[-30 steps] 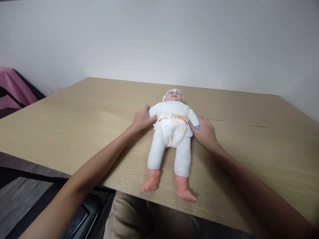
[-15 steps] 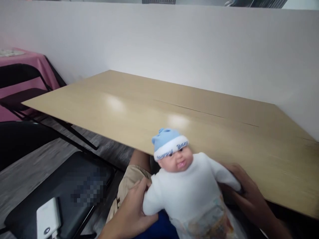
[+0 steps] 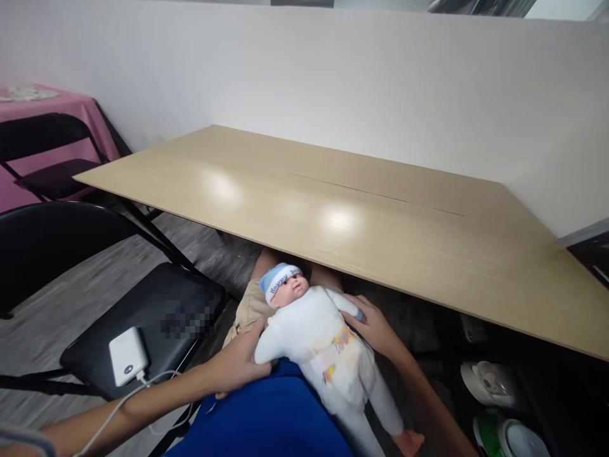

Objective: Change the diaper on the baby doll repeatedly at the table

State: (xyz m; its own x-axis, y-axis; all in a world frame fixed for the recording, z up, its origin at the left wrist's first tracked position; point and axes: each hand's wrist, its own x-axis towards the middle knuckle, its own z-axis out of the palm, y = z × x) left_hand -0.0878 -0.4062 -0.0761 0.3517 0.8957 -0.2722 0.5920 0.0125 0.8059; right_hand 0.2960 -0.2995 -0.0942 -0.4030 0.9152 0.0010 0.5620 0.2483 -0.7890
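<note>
A baby doll [image 3: 323,346] in white clothes, a printed diaper and a blue-and-white cap lies face up on my lap, below the table's near edge. My left hand [image 3: 238,362] is closed around the doll's left-side arm and shoulder. My right hand [image 3: 373,327] grips the doll's other arm at its side. The doll's legs point toward the lower right, with one bare foot [image 3: 412,440] showing.
A light wooden table [image 3: 361,216] spans the view in front of me. A black folding chair [image 3: 157,330] at my left carries a white power bank [image 3: 127,355] with a cable. A second chair and a pink-covered table [image 3: 52,120] stand far left. Small appliances [image 3: 495,393] lie on the floor at right.
The doll has been lifted off the table top and brought down onto my lap, both hands still on its arms. The view has pulled back and lowered.
</note>
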